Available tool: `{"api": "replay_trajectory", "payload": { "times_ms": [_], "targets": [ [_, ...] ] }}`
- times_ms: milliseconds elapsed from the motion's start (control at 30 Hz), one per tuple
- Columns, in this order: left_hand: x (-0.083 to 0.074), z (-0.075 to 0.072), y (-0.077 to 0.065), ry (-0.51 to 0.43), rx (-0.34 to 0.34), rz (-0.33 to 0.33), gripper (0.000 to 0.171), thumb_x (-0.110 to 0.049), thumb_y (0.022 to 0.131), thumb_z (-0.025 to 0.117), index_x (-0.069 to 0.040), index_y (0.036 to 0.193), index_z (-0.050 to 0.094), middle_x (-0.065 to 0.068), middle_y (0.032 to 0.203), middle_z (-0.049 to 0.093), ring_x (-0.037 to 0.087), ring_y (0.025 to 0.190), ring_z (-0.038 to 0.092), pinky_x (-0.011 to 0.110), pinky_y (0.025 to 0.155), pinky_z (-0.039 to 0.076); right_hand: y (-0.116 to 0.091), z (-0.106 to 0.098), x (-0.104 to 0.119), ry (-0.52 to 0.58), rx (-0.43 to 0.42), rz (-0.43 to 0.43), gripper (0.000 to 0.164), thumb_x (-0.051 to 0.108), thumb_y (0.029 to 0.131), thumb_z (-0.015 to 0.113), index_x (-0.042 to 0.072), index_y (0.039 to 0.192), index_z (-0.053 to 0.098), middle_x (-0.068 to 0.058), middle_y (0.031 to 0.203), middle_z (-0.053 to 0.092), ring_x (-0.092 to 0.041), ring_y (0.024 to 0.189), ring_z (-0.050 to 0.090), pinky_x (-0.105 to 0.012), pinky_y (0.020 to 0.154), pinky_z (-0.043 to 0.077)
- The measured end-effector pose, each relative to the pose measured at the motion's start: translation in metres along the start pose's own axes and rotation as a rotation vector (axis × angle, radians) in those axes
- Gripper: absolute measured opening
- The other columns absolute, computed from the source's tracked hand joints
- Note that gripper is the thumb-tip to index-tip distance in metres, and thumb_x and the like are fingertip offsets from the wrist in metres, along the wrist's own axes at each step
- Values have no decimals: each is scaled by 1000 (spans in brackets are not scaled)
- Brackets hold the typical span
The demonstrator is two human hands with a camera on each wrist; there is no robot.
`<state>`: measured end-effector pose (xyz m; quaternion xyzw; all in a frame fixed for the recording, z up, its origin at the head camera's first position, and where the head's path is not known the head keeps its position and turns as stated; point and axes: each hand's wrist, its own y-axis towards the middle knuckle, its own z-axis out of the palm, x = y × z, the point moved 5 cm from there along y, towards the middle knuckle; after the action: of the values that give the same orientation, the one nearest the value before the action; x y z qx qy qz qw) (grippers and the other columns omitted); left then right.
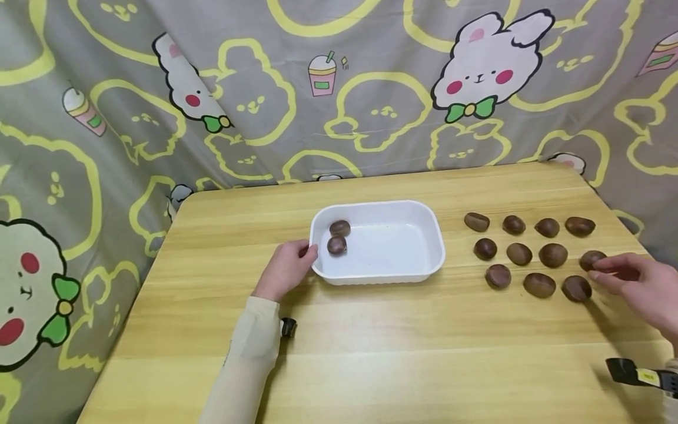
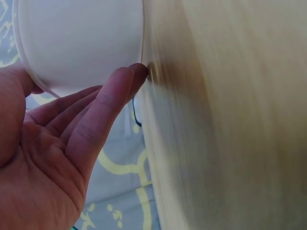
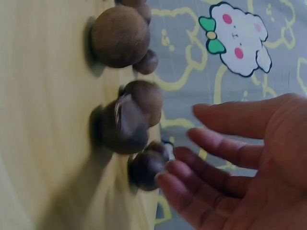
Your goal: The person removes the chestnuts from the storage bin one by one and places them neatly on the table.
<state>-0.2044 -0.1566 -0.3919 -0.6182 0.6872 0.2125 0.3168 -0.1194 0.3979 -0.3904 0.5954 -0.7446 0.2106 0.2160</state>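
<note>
A white plastic tray [image 1: 392, 277] stands on the table with two brown chestnuts [image 1: 339, 228] at its left end. My left hand [image 1: 286, 268] pinches the tray's left rim, the thumb over the edge and the fingers against the outer wall, as the left wrist view [image 2: 62, 139] shows. On the right, several chestnuts [image 1: 553, 255] lie in three rough rows. My right hand [image 1: 638, 285] reaches in from the right, its fingertips right at the last chestnut [image 1: 592, 259] of the middle row. In the right wrist view its fingers [image 3: 220, 143] are spread and loosely bent, with nothing between them.
The wooden table [image 1: 371, 353] runs back to a grey curtain [image 1: 296, 118] with yellow outlines and cartoon animals. Black straps with small fittings sit at both wrists, the right one [image 1: 622, 372] sticking out over the table near the lower right edge.
</note>
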Motion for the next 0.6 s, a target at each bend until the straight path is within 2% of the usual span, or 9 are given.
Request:
{"api": "replay_trajectory", "payload": {
  "times_ms": [33, 100, 133, 200, 267, 333, 367, 433, 600],
  "targets": [
    [0, 0, 0, 0, -2, 2, 30, -28, 100, 50, -7, 99, 71, 3, 75, 60, 19, 66, 52, 33, 60, 44, 1, -2, 4, 7, -19, -2, 40, 24, 98, 63, -10, 118, 56, -6, 99, 60, 0, 80, 46, -29, 62, 35],
    [1, 0, 1, -2, -6, 6, 29, -27, 100, 50, -7, 98, 71, 3, 74, 59, 19, 65, 51, 33, 59, 43, 2, -3, 15, 18, -46, -6, 41, 26, 98, 62, -8, 119, 55, 5, 97, 57, 11, 76, 37, -27, 62, 35],
    [0, 0, 1, -1, -7, 11, 29, -26, 100, 50, -6, 98, 71, 3, 73, 59, 19, 65, 51, 33, 59, 43, 3, -4, 21, 21, -58, -11, 41, 28, 98, 62, -7, 119, 56, 6, 97, 57, 13, 76, 36, -27, 62, 35],
    [-2, 0, 1, -2, -8, 14, 28, -26, 100, 50, -6, 97, 71, 3, 73, 58, 19, 64, 51, 32, 58, 43, 6, -3, 35, 30, -64, -27, 42, 29, 99, 60, -6, 121, 55, 1, 101, 60, 4, 80, 46, -30, 64, 38],
    [-3, 0, 1, -3, -9, 14, 28, -25, 100, 51, -6, 97, 71, 3, 72, 58, 19, 64, 51, 32, 58, 42, 10, 0, 48, 31, -63, -50, 44, 33, 99, 58, -4, 122, 55, -16, 111, 58, -1, 83, 48, -31, 67, 38],
    [-3, 0, 1, -3, -7, 9, 28, -26, 100, 51, -6, 96, 70, 4, 72, 58, 19, 64, 51, 32, 58, 43, 15, 3, 62, 48, -56, -83, 43, 35, 100, 56, -1, 122, 57, -22, 119, 55, -6, 88, 50, -31, 70, 36],
    [-3, 1, 1, -2, -8, 5, 28, -26, 100, 51, -7, 95, 70, 4, 71, 58, 19, 64, 51, 32, 58, 43, 17, 6, 70, 65, -44, -95, 44, 37, 100, 56, 0, 123, 57, -22, 121, 54, -9, 91, 49, -32, 72, 35],
    [-3, 1, 1, -6, -7, -5, 28, -26, 101, 50, -7, 94, 70, 5, 72, 60, 19, 63, 52, 32, 58, 43, 23, 9, 84, 94, -36, -137, 42, 39, 98, 58, 4, 121, 61, -17, 118, 57, 0, 89, 46, -26, 72, 34],
    [-2, 2, 0, -12, -4, -24, 28, -26, 101, 50, -6, 96, 70, 5, 73, 61, 19, 63, 52, 32, 58, 44, 31, 25, 128, 158, 72, -230, 38, 40, 98, 59, 9, 120, 63, -12, 113, 62, -8, 91, 53, -24, 72, 39]
  ]
}}
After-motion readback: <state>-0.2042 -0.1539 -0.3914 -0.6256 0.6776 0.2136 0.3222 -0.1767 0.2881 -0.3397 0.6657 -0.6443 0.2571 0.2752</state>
